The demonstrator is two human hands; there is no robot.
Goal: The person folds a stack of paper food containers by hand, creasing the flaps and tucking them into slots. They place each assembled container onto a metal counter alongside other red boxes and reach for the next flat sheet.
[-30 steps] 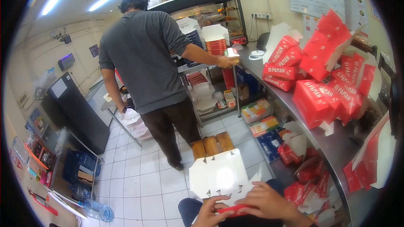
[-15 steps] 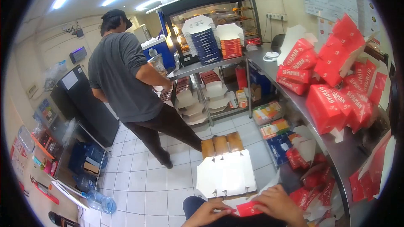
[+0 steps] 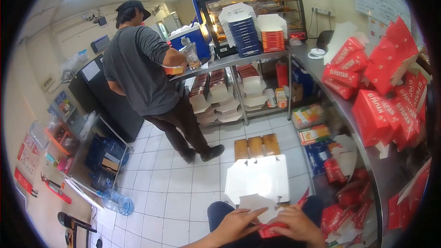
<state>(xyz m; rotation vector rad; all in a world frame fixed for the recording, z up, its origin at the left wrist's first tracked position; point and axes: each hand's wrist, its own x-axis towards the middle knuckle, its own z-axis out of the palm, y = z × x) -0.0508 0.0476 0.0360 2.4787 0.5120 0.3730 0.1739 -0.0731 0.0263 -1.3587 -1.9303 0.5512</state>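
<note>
Low in front of me, between my knees, I hold a partly folded takeaway box (image 3: 268, 232), red outside and white inside. My left hand (image 3: 238, 225) grips its left side, with the fingers bent over the white panel. Around the right side curls my right hand (image 3: 297, 222), its fingers on the red edge. A red flap sticks up beyond the right hand. Just past the box, flat white box blanks (image 3: 257, 178) lie on a wooden slatted stool (image 3: 255, 146). My hands hide the box's lower part.
Folded red boxes (image 3: 371, 112) heap up on the metal counter (image 3: 340, 105) at right, with more red boxes (image 3: 344, 216) below. A co-worker (image 3: 142, 64) stands ahead left. Stacked blue boxes (image 3: 241, 34) stand by the display case. Water bottles (image 3: 120, 202) lie on the floor at left.
The box in my hands has turned, and its white panel and a red flap now stand up. The co-worker's legs have drawn closer together, and an orange box shows by their arm. My view has shifted left.
</note>
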